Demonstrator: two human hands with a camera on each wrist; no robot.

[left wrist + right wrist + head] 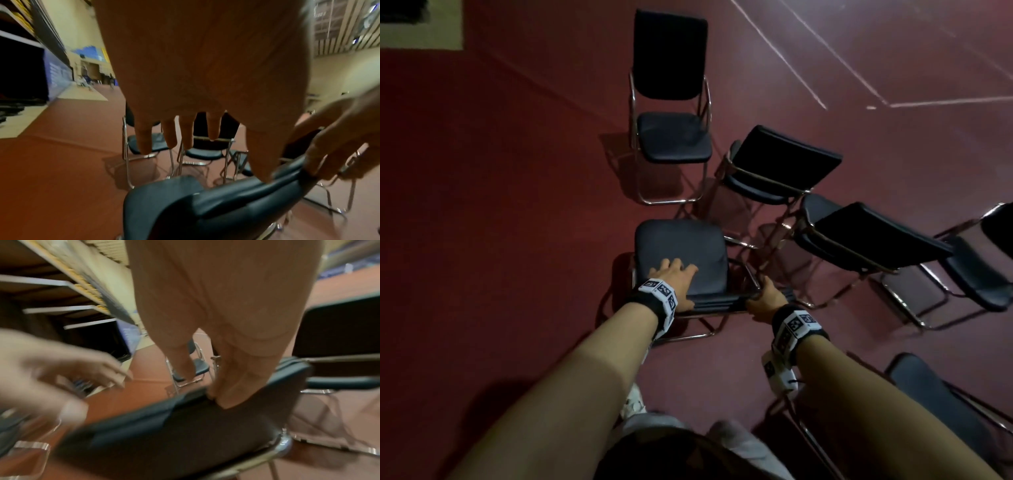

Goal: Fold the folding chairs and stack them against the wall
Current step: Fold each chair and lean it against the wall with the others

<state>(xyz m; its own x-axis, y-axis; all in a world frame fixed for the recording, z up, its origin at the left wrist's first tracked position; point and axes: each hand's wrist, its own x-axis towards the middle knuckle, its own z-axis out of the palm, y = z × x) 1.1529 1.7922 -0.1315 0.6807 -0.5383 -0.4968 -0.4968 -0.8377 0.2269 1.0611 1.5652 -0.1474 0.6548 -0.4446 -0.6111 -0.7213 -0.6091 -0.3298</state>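
Observation:
The nearest black folding chair [681,250] stands unfolded right in front of me, its padded backrest [719,303] towards me. My left hand [673,277] reaches over the backrest above the seat with straight, spread fingers [185,138]. Its thumb touches the backrest's top edge [246,190]. My right hand [767,296] grips the backrest's right corner, its fingers [226,391] curled over the top edge [164,421]. The same hand [339,142] shows blurred in the left wrist view.
More unfolded black chairs with chrome frames stand around: one upright ahead [671,102], two to the right [780,161] [873,236], one at the right edge [983,270] and one beside my right arm [935,387]. Red floor [500,205] spreads to the left.

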